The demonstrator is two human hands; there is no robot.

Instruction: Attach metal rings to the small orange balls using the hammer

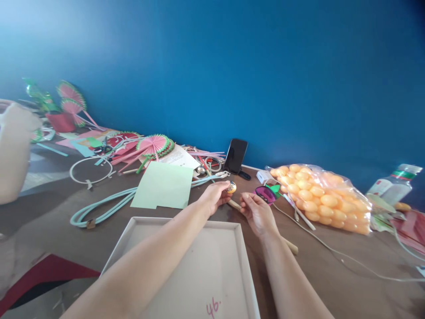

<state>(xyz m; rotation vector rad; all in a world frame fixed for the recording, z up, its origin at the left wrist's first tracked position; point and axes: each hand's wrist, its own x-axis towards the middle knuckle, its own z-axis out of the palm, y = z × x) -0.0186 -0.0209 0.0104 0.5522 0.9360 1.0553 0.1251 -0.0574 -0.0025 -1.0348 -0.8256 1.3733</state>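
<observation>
My left hand [215, 195] pinches a small shiny ball [231, 187], silvery above and yellow-gold below, just over the table. To its right is my right hand [258, 212], with thumb and fingertips pressed together; whatever lies between them is too small or hidden to make out. A wooden stick [291, 246] runs under the right hand and wrist, and I cannot tell whether the fingers touch it. Close by the right fingertips lies a purple and green piece [265, 193]. The shallow cardboard box lid [245, 266], marked "46", sits below both forearms.
Pale green paper [162, 184] and coiled light-blue tubing [99, 206] lie left. Pleated paper fans [154, 146] stand behind them. A black phone [236, 155] leans against the blue wall. A bag of orange balls [322, 197], a cable [332, 248] and a bottle [395, 184] are right. Another person's arm [15, 150] shows far left.
</observation>
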